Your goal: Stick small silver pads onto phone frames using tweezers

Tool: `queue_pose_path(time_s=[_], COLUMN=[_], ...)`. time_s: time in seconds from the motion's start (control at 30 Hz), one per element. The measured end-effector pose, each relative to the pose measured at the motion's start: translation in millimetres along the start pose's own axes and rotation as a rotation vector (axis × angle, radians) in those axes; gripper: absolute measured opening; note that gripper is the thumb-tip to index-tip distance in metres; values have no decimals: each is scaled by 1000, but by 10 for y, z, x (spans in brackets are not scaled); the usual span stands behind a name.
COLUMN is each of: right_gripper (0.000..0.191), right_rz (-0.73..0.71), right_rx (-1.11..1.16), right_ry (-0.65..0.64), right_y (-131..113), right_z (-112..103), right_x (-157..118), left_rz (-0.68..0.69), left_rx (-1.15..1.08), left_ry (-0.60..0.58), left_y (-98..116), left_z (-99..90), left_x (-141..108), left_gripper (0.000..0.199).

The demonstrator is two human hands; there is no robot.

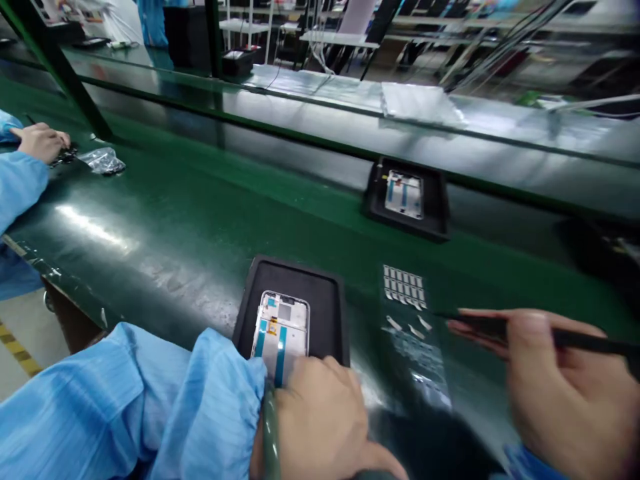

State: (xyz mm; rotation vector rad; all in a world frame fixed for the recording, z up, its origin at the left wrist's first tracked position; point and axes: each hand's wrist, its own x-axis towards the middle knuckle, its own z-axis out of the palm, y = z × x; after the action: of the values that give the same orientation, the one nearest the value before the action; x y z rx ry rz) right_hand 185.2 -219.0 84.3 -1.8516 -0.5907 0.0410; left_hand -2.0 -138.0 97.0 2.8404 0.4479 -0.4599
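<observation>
A black tray [325, 293] holds an opened phone frame [293, 333] with blue strips. Over the tray's lower edge lies my left hand [323, 420], its back to the camera; the fingers are bent underneath, and what they hold, if anything, is hidden. On the right, my right hand [565, 380] is closed around black tweezers [575, 339], whose tips point left toward a clear sheet of small white stickers [405, 285]. Several stickers on the sheet's lower rows are loose or curled.
Farther back, a second black tray [435, 223] holds another phone frame [404, 193]. At the far left, a person's hands [43, 141] in blue sleeves work near a plastic bag [104, 161]. A green post [65, 73] and a raised shelf [310, 113] stand behind the green table [165, 207].
</observation>
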Motion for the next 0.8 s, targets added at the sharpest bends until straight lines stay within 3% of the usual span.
queue_pose_path(time_s=[0.1, 0.2, 0.3, 0.5, 0.6, 0.7, 0.8], right_gripper=[39, 42, 48, 50, 46, 43, 41], right_rz=[72, 193, 269, 297, 268, 269, 290], right_rx=[90, 198, 209, 124, 163, 221, 248], right_ry=[-11, 39, 44, 6, 20, 2, -30], right_y=[176, 320, 401, 424, 446, 460, 441], right_z=[-95, -167, -239, -325, -317, -266, -183], right_x=[-33, -67, -90, -137, -182, -228, -243], left_rz=[-23, -5, -35, -388, -507, -534, -369], left_rx=[37, 74, 128, 199, 180, 136, 109], left_ry=[52, 142, 209, 387, 465, 532, 592], left_y=[56, -120, -545, -1630, -2000, -2084, -1824], left_z=[44, 17, -117, -554, -680, -704, -659], left_x=[56, 133, 370, 1224, 1529, 1699, 1760], left_gripper=[41, 11, 16, 31, 35, 40, 40])
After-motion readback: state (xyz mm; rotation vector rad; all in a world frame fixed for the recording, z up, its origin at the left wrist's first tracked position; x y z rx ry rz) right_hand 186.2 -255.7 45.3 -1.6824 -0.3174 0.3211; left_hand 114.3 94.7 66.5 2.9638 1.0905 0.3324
